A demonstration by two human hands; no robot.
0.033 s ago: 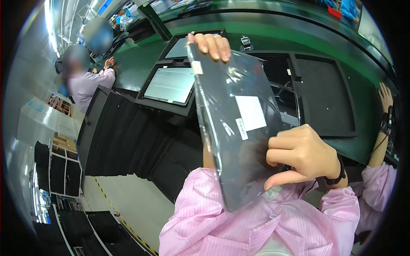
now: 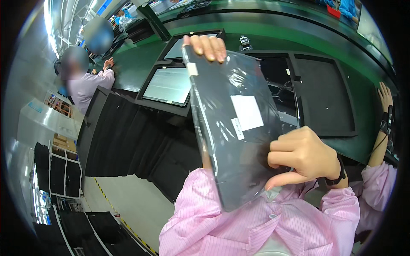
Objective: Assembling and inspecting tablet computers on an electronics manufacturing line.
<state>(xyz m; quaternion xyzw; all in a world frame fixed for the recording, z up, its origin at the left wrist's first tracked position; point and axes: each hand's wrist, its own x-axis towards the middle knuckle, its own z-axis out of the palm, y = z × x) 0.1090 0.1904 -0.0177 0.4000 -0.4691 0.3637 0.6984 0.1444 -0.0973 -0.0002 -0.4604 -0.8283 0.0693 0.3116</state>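
Observation:
A flat dark panel [image 2: 222, 141], wrapped in shiny clear film, is tilted up in front of me. A white blank-looking label [image 2: 250, 112] and a small printed sticker [image 2: 237, 129] are on its face. My left hand [image 2: 208, 48] grips the top edge, fingers folded over the front; its thumb is mostly hidden and its forearm passes behind the panel. My right hand [image 2: 303, 155] is closed at the lower right edge, fingers curled and thumb lying along the panel's lower corner. Whether it pinches film or panel there is hard to make out.
Black foam trays lie on the green bench: one holds a silvery screen panel [image 2: 167, 85], another [image 2: 326, 94] is at the right. A stack of black trays [image 2: 124, 132] stands left. A small metal fixture [image 2: 244, 43] sits behind. One co-worker [image 2: 87, 87] is far left; another's hand [image 2: 385, 96] is right.
The panel's upper part and my left hand have shifted slightly left. My right hand has hardly moved, and both hands keep their grip.

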